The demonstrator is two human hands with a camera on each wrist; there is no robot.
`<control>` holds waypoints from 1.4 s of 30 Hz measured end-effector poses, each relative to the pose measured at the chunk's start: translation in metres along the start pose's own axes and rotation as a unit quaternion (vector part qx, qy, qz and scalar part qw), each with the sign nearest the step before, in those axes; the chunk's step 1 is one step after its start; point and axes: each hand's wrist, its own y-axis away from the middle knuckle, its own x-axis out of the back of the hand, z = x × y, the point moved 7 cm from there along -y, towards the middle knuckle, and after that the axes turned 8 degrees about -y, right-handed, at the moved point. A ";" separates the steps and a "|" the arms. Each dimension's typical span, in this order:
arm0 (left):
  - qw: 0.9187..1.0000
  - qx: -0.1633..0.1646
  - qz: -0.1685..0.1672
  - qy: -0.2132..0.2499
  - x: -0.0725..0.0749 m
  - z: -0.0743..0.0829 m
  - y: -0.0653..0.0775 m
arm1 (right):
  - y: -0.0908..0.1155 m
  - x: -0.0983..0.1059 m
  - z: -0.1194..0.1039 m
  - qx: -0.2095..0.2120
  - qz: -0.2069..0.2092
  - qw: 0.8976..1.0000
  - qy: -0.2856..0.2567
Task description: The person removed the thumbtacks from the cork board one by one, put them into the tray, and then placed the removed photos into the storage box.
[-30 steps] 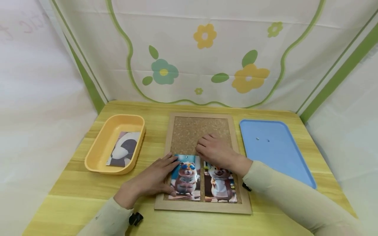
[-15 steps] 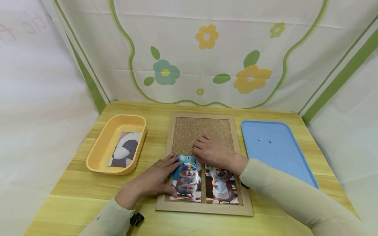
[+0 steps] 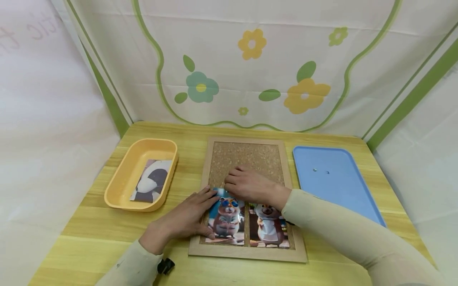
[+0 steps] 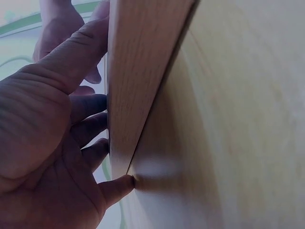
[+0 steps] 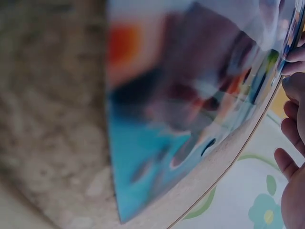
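Observation:
A wood-framed cork board [image 3: 247, 159] lies on the table with two photos of cartoon animals side by side on its lower half. On the left photo [image 3: 227, 222], the animal wears blue sunglasses; on the right photo [image 3: 268, 230], a white apron. My left hand [image 3: 187, 216] rests spread over the left edge of the board, fingertips on the left photo. In the left wrist view its fingers lie along the frame [image 4: 143, 62]. My right hand [image 3: 250, 184] bends its fingers down at the left photo's top edge, beside the small pin there. Its thumb and fingertips are hidden.
A yellow bin [image 3: 118, 190] with another photo [image 3: 152, 180] inside stands at the left. At the right lies a blue tray [image 3: 332, 190] with two small metallic pieces on it. A white cloth [image 3: 229, 59] with printed flowers hangs behind the table.
My right hand has moved left along the photos' top edges, from between the two photos to the left photo's pin. The left hand keeps its place on the board.

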 end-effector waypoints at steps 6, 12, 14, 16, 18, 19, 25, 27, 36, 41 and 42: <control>1.000 -0.002 -0.002 0.002 -0.001 0.000 0.000 | -0.003 -0.005 -0.004 0.034 -0.020 0.998 0.046; 1.000 0.000 -0.001 0.002 -0.001 -0.001 0.000 | -0.004 -0.007 -0.005 0.055 -0.015 0.996 0.063; 1.000 -0.001 0.000 0.001 -0.001 -0.001 0.000 | -0.004 -0.008 -0.005 0.063 -0.016 0.995 0.071; 1.000 -0.001 0.001 0.000 -0.001 -0.001 0.000 | -0.005 -0.009 -0.006 0.071 -0.021 0.994 0.079; 1.000 -0.001 0.000 0.000 -0.002 -0.001 0.000 | -0.005 -0.011 -0.006 0.076 -0.027 0.993 0.088; 1.000 -0.001 0.000 0.000 -0.001 -0.001 0.000 | -0.005 -0.011 -0.006 0.077 -0.030 0.993 0.089; 1.000 -0.003 0.000 0.002 -0.001 -0.001 0.000 | -0.006 -0.013 -0.005 0.070 -0.037 0.994 0.080; 1.000 -0.003 0.001 0.001 -0.001 -0.001 0.000 | -0.006 -0.014 -0.004 0.066 -0.040 0.994 0.073; 1.000 0.002 0.000 -0.005 -0.002 -0.002 0.000 | -0.008 -0.015 -0.002 0.051 -0.050 0.997 0.042; 1.000 0.003 0.000 -0.009 -0.002 -0.001 -0.001 | -0.009 -0.015 -0.002 0.051 -0.050 0.997 0.043; 1.000 0.003 0.000 -0.010 -0.002 -0.001 -0.001 | -0.009 -0.015 -0.002 0.052 -0.050 0.996 0.043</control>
